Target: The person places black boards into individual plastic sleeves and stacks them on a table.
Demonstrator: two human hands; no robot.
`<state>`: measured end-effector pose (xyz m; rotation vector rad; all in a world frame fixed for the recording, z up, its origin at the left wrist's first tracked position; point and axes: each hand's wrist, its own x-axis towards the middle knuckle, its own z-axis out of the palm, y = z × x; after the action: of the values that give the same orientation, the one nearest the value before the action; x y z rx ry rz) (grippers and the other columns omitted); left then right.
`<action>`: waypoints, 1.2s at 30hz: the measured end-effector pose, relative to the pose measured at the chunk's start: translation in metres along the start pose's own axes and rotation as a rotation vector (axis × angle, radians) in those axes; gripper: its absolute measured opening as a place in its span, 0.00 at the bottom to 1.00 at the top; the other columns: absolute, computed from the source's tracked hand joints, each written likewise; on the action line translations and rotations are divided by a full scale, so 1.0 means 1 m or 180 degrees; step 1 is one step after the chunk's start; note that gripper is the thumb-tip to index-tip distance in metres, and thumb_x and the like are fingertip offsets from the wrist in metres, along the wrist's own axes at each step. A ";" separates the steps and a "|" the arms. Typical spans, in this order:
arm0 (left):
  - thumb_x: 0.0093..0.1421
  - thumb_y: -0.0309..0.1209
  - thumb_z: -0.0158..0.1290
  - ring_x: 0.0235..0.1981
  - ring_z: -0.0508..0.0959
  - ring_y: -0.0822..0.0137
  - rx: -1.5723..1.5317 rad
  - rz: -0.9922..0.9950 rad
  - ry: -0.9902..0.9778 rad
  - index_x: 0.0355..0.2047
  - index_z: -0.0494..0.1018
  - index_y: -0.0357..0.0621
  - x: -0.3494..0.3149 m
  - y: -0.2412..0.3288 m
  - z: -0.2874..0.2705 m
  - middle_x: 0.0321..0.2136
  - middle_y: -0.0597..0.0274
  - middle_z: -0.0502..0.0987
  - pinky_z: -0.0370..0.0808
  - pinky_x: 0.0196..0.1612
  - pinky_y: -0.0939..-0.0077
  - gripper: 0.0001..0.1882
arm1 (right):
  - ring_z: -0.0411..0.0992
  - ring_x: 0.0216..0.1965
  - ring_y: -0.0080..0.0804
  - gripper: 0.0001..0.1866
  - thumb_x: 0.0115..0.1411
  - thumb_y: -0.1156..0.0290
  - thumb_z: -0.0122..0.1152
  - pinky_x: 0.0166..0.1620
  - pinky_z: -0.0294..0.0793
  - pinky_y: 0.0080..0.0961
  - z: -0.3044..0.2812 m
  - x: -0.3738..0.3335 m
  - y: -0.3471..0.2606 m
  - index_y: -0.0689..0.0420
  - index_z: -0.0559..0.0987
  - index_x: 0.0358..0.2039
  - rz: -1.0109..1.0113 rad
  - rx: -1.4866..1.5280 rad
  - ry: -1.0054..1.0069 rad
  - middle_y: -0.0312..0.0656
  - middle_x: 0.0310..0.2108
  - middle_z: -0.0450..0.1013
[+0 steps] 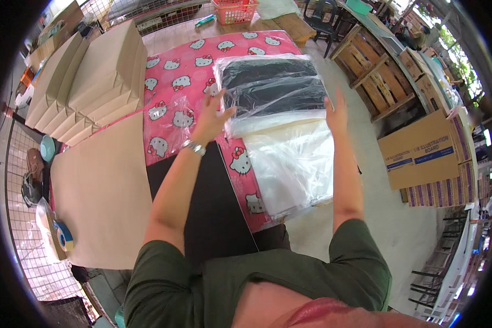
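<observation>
A stack of black sheets in clear plastic (279,87) lies on the far right part of the pink cartoon-print tabletop. Beside its left edge is my left hand (210,119), open with the fingers spread. My right hand (338,113), also open, has its fingers stretched along the stack's right edge; whether it touches the plastic I cannot tell. Nearer to me, a pile of clear plastic sleeves (292,167) extends from under the stack's near edge. A large black board (213,202) lies under my left forearm.
A big brown sheet (101,197) covers the table's left side, with stacked brown paper-wrapped packs (104,71) behind it. A tape dispenser (64,236) sits at the left edge. Cartons (421,145) and a wooden pallet-like bench (374,71) stand right. A red basket (235,11) is behind.
</observation>
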<state>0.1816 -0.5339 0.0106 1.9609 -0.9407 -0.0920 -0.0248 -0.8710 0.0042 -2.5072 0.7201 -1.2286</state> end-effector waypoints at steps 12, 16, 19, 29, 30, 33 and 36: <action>0.56 0.31 0.53 0.56 0.65 0.54 0.0122 -0.1466 0.0727 0.44 0.72 0.43 -0.329 0.034 -0.123 0.54 0.52 0.65 0.62 0.56 0.64 0.15 | 0.72 0.39 0.45 0.28 0.48 0.73 0.60 0.45 0.70 0.37 -0.104 -0.266 -0.109 0.56 0.69 0.53 0.0219 0.0086 -0.2202 0.50 0.37 0.73; 0.56 0.31 0.53 0.55 0.65 0.53 0.0463 -0.1307 0.0747 0.44 0.72 0.43 -0.375 0.031 -0.125 0.53 0.51 0.65 0.62 0.57 0.64 0.15 | 0.73 0.35 0.46 0.27 0.46 0.70 0.63 0.39 0.71 0.37 -0.122 -0.230 -0.153 0.56 0.72 0.50 0.1190 0.0325 -0.2003 0.51 0.32 0.74; 0.56 0.31 0.52 0.55 0.65 0.53 0.0085 -0.1470 0.0844 0.43 0.72 0.42 -0.387 0.043 -0.124 0.53 0.51 0.65 0.63 0.56 0.64 0.14 | 0.72 0.30 0.47 0.22 0.45 0.65 0.65 0.36 0.71 0.40 -0.121 -0.238 -0.132 0.59 0.76 0.41 0.1093 -0.0055 -0.1837 0.48 0.26 0.73; 0.57 0.31 0.52 0.47 0.73 0.58 -0.0130 -0.1123 0.0689 0.43 0.73 0.43 -0.404 0.059 -0.130 0.43 0.54 0.74 0.68 0.48 0.71 0.14 | 0.72 0.37 0.45 0.14 0.46 0.60 0.65 0.40 0.71 0.35 -0.140 -0.222 -0.147 0.58 0.77 0.25 -0.0087 -0.0418 -0.3016 0.46 0.35 0.75; 0.57 0.31 0.52 0.46 0.73 0.60 -0.0093 -0.1290 0.0573 0.43 0.73 0.43 -0.402 0.064 -0.131 0.42 0.54 0.75 0.68 0.47 0.72 0.13 | 0.73 0.37 0.44 0.14 0.47 0.59 0.65 0.40 0.71 0.34 -0.143 -0.211 -0.143 0.57 0.79 0.26 0.0216 -0.0298 -0.3843 0.45 0.34 0.76; 0.57 0.30 0.52 0.43 0.74 0.64 -0.0208 -0.1476 0.0428 0.42 0.73 0.41 -0.394 0.074 -0.130 0.40 0.55 0.76 0.69 0.45 0.74 0.13 | 0.75 0.31 0.45 0.11 0.53 0.61 0.57 0.36 0.72 0.34 -0.118 -0.176 -0.100 0.53 0.80 0.31 0.0514 -0.0273 -0.1943 0.50 0.26 0.75; 0.58 0.29 0.52 0.40 0.75 0.67 -0.0565 -0.1230 0.0609 0.43 0.73 0.39 -0.392 0.073 -0.125 0.38 0.56 0.77 0.70 0.43 0.75 0.13 | 0.74 0.37 0.49 0.16 0.53 0.67 0.57 0.41 0.72 0.38 -0.086 -0.147 -0.062 0.57 0.75 0.43 0.0690 -0.0480 -0.0831 0.54 0.32 0.75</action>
<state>-0.0847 -0.2122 0.0221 1.9226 -0.4081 -0.1969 -0.1498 -0.7406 -0.0141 -2.5583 1.0152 -0.7828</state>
